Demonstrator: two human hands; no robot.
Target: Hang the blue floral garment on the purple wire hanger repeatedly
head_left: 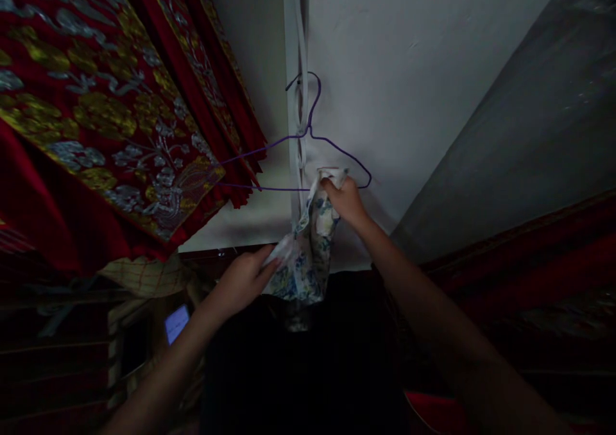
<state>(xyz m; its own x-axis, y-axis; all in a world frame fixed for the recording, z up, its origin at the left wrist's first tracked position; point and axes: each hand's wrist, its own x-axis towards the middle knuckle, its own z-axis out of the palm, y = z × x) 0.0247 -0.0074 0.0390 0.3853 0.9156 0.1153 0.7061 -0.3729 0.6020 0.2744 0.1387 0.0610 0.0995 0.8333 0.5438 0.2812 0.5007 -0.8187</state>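
Observation:
A purple wire hanger hangs by its hook against the wall, beside a pale cord. In front of it is a white cloth with a blue and yellow floral print. My right hand grips the cloth's upper end, close to the hanger's bottom bar; whether cloth passes over the bar I cannot tell. Lower and to the left, my left hand pinches the cloth's other edge between thumb and fingers. Between both hands the fabric sags in folds.
Red cloth embroidered in gold and silver drapes at the upper left, overlapping the hanger's left end. A lit phone screen shows at lower left, near wooden furniture. Pale cord runs down the white wall. More red fabric lies at right.

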